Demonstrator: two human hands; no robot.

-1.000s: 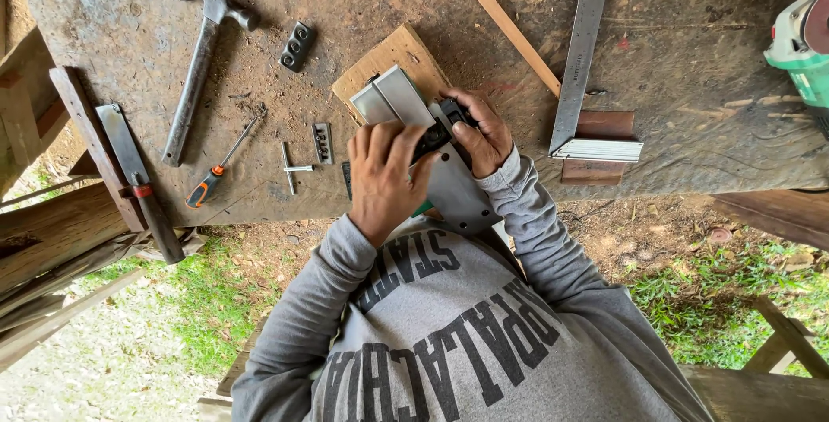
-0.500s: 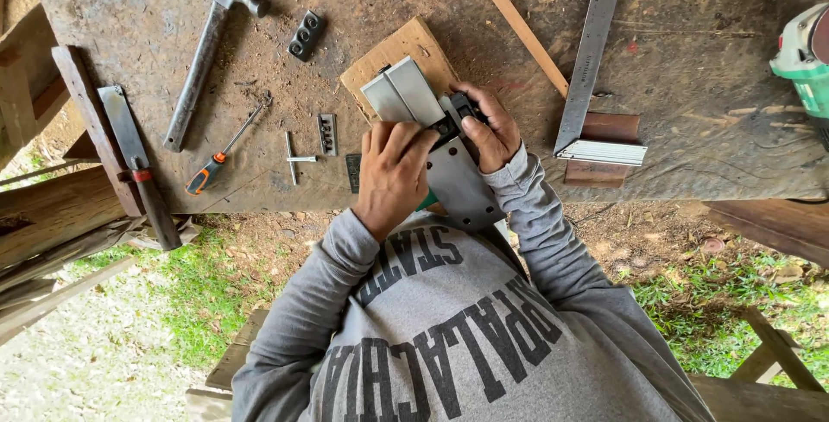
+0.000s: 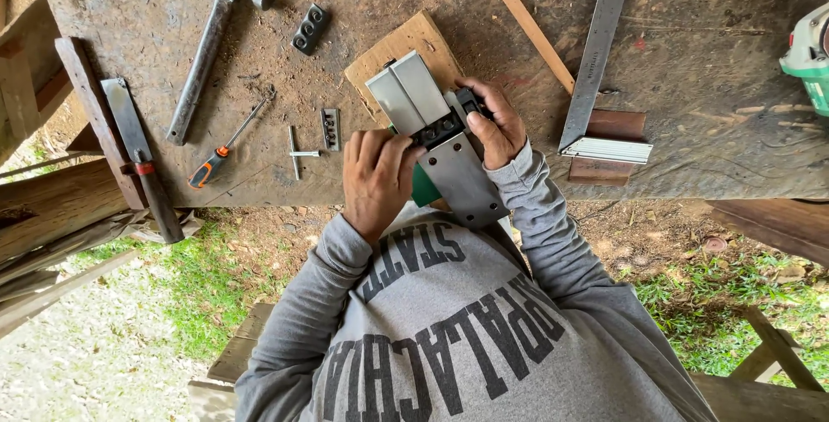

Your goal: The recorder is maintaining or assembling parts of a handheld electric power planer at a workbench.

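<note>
Hands work together on an upturned planer (image 3: 449, 158) lying sole-up at the near edge of a rough wooden bench (image 3: 708, 68), its front resting on a small plywood block (image 3: 393, 46). The left hand (image 3: 376, 176) curls over the planer's near side, fingers closed against the black middle section. The right hand (image 3: 494, 128) pinches the same black part from the far side, fingertips narrow and pressed on it. The planer looks heavy, rigid and smooth-soled, so it would likely slide; its body sides seem the safest hold, since the middle slot probably carries sharp blades. To the left lie a hammer (image 3: 207, 42), a screwdriver (image 3: 229, 141) and a small black clamp plate (image 3: 310, 28). A steel square (image 3: 596, 50) lies to the right.
</note>
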